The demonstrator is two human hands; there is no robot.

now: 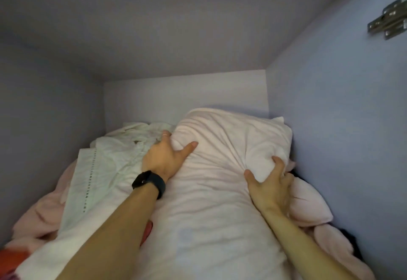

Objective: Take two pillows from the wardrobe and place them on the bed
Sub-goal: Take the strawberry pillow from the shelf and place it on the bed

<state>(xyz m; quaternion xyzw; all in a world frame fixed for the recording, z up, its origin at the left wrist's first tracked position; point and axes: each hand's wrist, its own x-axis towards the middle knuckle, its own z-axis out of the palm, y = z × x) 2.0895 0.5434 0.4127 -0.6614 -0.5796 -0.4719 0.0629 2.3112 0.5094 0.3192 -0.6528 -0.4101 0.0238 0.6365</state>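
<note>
A large pale pink pillow (215, 180) lies lengthwise in the top compartment of the wardrobe, on the right half of the shelf. My left hand (165, 156), with a black watch on its wrist, clutches the pillow's left side near the far end, fingers dug behind it and thumb on top. Bunched fabric on the pillow's right side is gripped by my right hand (271, 187). A second pink pillow (308, 204) shows partly beneath, squeezed against the right wall. The bed is out of sight.
Crumpled white linen (114, 160) fills the left of the shelf over a pink blanket (37, 218). Something orange (11, 260) peeks out at the bottom left. A metal hinge (389, 19) is on the right wall. Compartment walls and ceiling close in tightly.
</note>
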